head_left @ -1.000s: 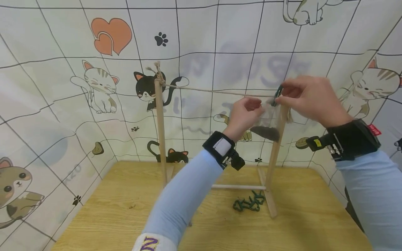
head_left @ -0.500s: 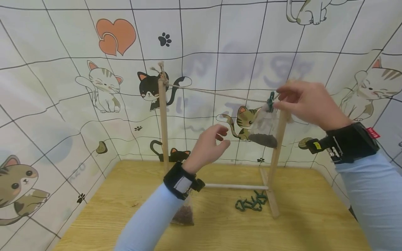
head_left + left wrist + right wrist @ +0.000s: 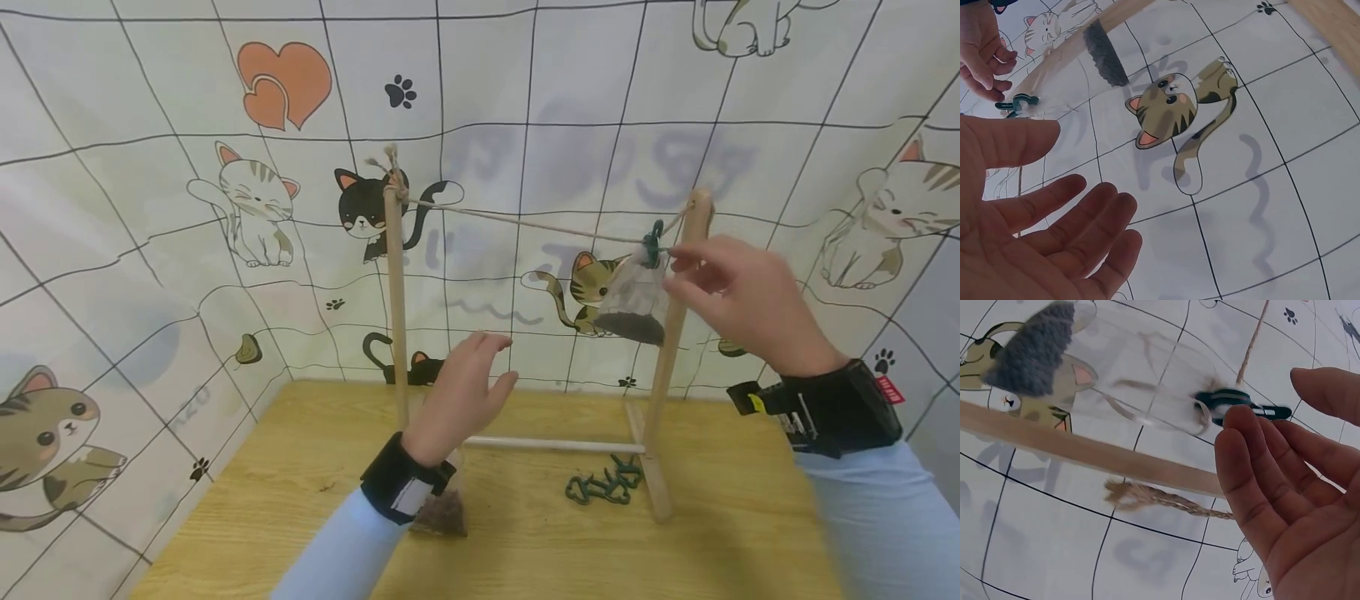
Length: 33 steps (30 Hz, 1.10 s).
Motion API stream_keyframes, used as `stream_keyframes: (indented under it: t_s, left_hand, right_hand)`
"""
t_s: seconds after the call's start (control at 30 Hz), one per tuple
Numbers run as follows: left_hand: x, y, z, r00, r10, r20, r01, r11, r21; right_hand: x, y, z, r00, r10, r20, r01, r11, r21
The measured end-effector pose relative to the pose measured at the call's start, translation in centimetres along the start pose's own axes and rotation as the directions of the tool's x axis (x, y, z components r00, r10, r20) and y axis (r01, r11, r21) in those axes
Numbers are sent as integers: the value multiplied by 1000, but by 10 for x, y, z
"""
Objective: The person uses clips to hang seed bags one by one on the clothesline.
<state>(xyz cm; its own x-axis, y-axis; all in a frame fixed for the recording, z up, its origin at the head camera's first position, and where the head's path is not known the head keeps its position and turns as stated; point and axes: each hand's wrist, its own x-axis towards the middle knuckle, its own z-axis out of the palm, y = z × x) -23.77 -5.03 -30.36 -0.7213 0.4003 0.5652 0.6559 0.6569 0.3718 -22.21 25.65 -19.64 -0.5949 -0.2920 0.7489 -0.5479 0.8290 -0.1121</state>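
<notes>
A clear plastic bag [image 3: 628,302] with dark grains at its bottom hangs from the rope [image 3: 525,222], fastened by a dark green clip [image 3: 652,243]. Just right of that clip is my right hand [image 3: 738,300]. In the right wrist view its thumb stands apart from the fingers [image 3: 1235,450], which lie close against the clip [image 3: 1225,400]; whether they touch it I cannot tell. Lower and to the left, my left hand [image 3: 457,400] hangs in the air, holding nothing. Its fingers [image 3: 1100,219] are spread and loosely bent in the left wrist view.
The rope runs between a left wooden post [image 3: 396,292] and a right wooden post [image 3: 669,358], joined low down by a white bar [image 3: 555,444]. Several green clips [image 3: 603,486] lie on the wooden table [image 3: 540,550]. Another grain-filled bag [image 3: 442,512] sits partly behind my left wrist.
My left hand has left the bag and moved down and left. My right hand has let go of the clip and shifted slightly right and down. The bag now hangs from the rope.
</notes>
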Motion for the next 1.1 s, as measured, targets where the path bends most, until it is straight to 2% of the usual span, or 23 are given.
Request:
stream_keyframes:
  t_s: [0.2, 0.37, 0.57, 0.8, 0.9, 1.1]
  left_hand:
    - [-18, -9, 9, 991, 88, -100, -79, 993, 87]
    - [-32, -18, 18, 987, 92, -131, -73, 987, 142]
    - [-48, -27, 30, 984, 83, -160, -56, 984, 169]
    - [-65, -36, 49, 964, 106, -243, -56, 977, 204]
    - [-73, -39, 58, 966, 81, -247, -31, 979, 201]
    - [-87, -42, 74, 977, -26, -211, 57, 988, 143]
  right_hand:
    - [-33, -4, 21, 997, -2, -74, 4, 999, 32]
    - [-59, -6, 42, 996, 16, -92, -9, 997, 71]
    - [-88, -7, 68, 994, 77, -80, -70, 994, 81]
    - [-118, -5, 98, 990, 115, -82, -105, 987, 121]
    - [-130, -5, 110, 986, 143, -84, -128, 979, 157]
    - [-153, -8, 130, 974, 221, -51, -204, 952, 227]
